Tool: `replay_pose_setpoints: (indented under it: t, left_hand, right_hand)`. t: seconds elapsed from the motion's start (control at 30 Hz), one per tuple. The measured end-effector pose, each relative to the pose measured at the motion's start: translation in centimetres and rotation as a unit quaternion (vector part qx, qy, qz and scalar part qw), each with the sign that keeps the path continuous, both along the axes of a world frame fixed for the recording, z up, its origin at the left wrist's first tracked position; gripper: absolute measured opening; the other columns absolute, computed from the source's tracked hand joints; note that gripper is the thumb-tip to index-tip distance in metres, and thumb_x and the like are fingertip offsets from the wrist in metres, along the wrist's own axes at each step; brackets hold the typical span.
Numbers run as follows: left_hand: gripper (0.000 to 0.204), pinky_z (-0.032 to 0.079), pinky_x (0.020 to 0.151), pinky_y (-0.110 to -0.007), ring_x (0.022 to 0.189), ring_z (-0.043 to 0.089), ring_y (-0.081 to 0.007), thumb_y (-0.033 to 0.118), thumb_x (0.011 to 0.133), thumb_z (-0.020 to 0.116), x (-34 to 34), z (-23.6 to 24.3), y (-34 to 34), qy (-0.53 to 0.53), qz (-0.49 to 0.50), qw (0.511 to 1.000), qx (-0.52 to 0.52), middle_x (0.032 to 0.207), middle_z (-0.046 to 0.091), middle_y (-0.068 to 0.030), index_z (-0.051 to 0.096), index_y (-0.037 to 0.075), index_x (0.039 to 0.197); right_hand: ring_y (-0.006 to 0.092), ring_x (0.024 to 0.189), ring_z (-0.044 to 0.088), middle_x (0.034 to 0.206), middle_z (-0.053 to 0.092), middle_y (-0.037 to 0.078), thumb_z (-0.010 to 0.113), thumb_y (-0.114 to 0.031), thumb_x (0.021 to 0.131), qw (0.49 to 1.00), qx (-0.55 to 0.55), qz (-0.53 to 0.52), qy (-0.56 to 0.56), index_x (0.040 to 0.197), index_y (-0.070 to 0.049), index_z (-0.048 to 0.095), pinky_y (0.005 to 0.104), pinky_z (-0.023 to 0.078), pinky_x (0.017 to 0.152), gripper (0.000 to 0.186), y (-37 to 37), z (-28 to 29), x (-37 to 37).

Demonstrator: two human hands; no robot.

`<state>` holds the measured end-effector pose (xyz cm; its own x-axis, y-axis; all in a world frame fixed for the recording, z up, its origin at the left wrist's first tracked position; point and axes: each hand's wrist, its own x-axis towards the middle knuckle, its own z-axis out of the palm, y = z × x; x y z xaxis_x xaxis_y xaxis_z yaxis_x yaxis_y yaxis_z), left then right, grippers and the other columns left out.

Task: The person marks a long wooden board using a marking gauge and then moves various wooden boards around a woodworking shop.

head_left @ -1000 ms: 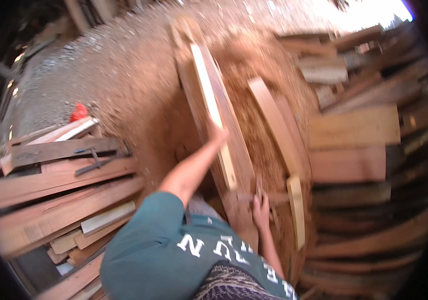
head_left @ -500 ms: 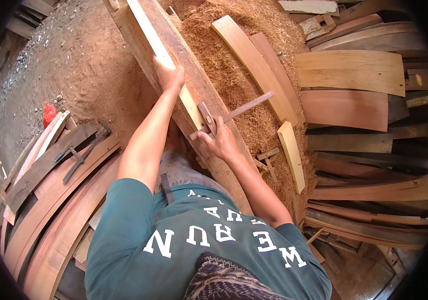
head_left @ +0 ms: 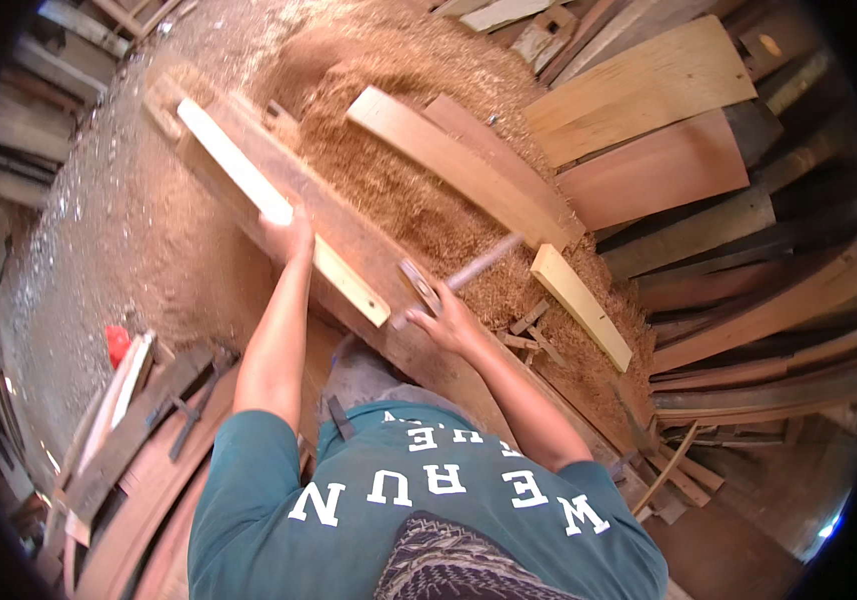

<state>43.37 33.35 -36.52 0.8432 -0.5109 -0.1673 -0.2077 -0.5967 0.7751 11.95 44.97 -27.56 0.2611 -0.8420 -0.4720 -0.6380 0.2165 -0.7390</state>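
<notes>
Strip: one pale length of wood (head_left: 349,281), lying under the left hand (head_left: 290,238) along the near edge of one thick plank (head_left: 329,215).
Left hand: wrapped around the strip near its middle.
Right hand (head_left: 446,322): grasping one wooden tool (head_left: 419,285), a block with a crossbar, just beside the strip's near end.
Plank edges: far end reaches forward-left beyond the left hand; wood shavings (head_left: 409,210) border the opposite edge.
Floor room: dirt floor (head_left: 129,220) spreads left of the left hand.
Boards counted: ahead-right of the right hand, two long boards (head_left: 459,165) side by side, plus one short pale board (head_left: 581,305).
In the way: crossbar, blurred, juts from the right hand toward those boards; small wood scraps (head_left: 539,335) lie just right of it.
Farther around: stacked boards (head_left: 769,330) well right of the right hand; another stack (head_left: 159,480) behind-left of the left hand, bearing a dark clamp (head_left: 186,415).
</notes>
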Motion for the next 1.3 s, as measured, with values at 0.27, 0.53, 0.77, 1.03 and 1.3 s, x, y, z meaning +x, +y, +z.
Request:
replay_pose_setpoints:
  t: [0.27,0.53,0.77,1.03,1.3]
  left_hand:
    - [0.026,0.055,0.079,-0.042,0.083,0.07,-0.0279,0.014,0.077,0.078,3.8,1.4,-1.4,0.232,-0.066,0.969,0.05,0.094,0.075,-0.0144,0.073,-0.006,0.092]
    - [0.038,0.027,0.126,-0.047,0.125,0.056,-0.0241,0.01,0.095,0.072,-13.4,2.3,-9.9,0.592,-0.136,0.794,-0.03,0.126,0.062,-0.012,0.06,-0.002,0.129]
    - [0.04,0.039,0.116,-0.044,0.12,0.056,-0.0245,0.002,0.092,0.071,-26.6,-4.8,-17.9,0.711,-0.096,0.687,-0.115,0.121,0.061,-0.0135,0.057,-0.003,0.129]
    - [0.046,0.044,0.109,-0.045,0.123,0.055,-0.0286,0.016,0.093,0.074,-33.5,-9.6,-21.0,0.677,-0.135,0.723,0.037,0.135,0.059,-0.0133,0.056,0.002,0.132]
    - [0.053,0.051,0.088,-0.045,0.101,0.059,-0.0212,0.023,0.091,0.076,-38.7,-7.5,-16.0,0.382,-0.483,0.758,0.218,0.114,0.063,-0.0067,0.055,0.013,0.139]
  right_hand:
    - [0.0274,0.106,0.066,0.114,0.069,0.019,0.084,-0.035,0.088,0.957,0.062,-0.272,0.076,0.127,-0.002,0.057,0.0399,0.051,0.095,0.058,7.4,2.6,-12.1]
    - [0.0238,0.107,0.066,0.115,0.07,0.016,0.084,-0.033,0.089,0.887,0.013,-0.462,0.026,0.128,0.0,0.056,0.0381,0.051,0.096,0.059,13.0,3.5,-11.9]
    - [0.027,0.112,0.067,0.121,0.07,0.02,0.083,-0.035,0.088,0.869,0.046,-0.491,0.048,0.135,0.005,0.054,0.0383,0.052,0.098,0.069,18.1,3.2,-10.5]
    - [0.0132,0.076,0.063,0.098,0.069,0.008,0.083,-0.029,0.09,0.811,0.06,-0.576,0.082,0.135,0.001,0.054,0.0305,0.054,0.067,0.061,25.6,2.4,-8.4]
    - [0.0295,0.11,0.068,0.118,0.071,0.02,0.083,-0.039,0.088,0.79,0.118,-0.601,0.045,0.133,0.0,0.058,0.04,0.052,0.096,0.065,25.5,2.8,-7.7]
